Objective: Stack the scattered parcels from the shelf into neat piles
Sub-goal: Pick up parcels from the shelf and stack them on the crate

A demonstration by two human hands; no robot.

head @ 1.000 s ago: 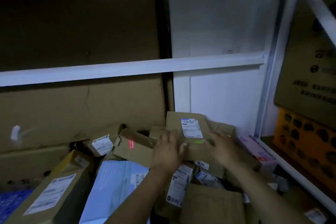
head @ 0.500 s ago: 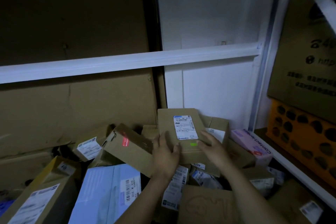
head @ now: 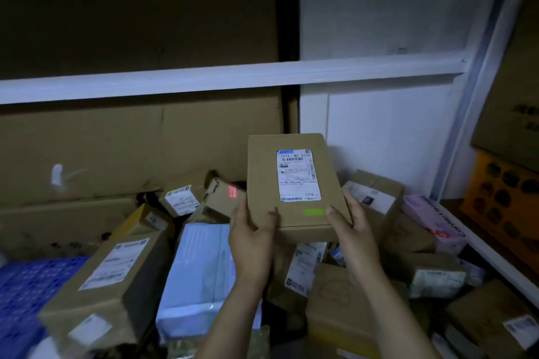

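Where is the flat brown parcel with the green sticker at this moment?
The flat parcel is centre frame in the head view, held above the pile between the left hand and the right hand, below the white shelf rail.

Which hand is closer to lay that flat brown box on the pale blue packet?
Probably the left hand: it grips the flat brown cardboard box at its left edge, nearest the pale blue plastic packet. The right hand holds the far side.
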